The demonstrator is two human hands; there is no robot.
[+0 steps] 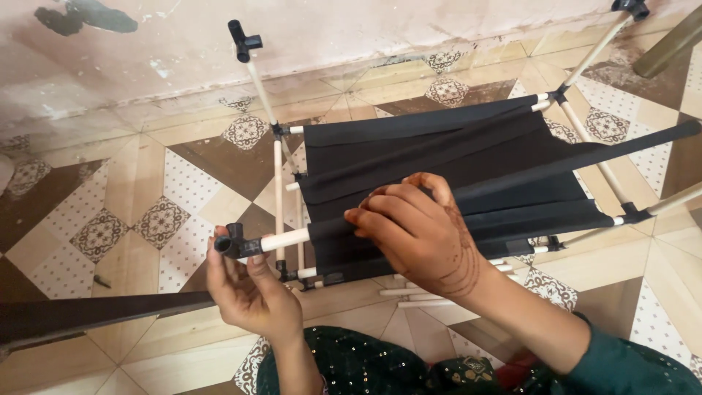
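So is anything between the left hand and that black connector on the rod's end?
Nothing visible: the left hand already touches the black plastic connector capping the white rod, its fingers against it.

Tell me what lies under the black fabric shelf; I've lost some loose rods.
Below the black fabric shelf, loose pale rods poke out on the tiled floor near the right hand. Anything farther under is covered.

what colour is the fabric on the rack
Black; the fabric stretched between the cream rods shows plainly in the head view.
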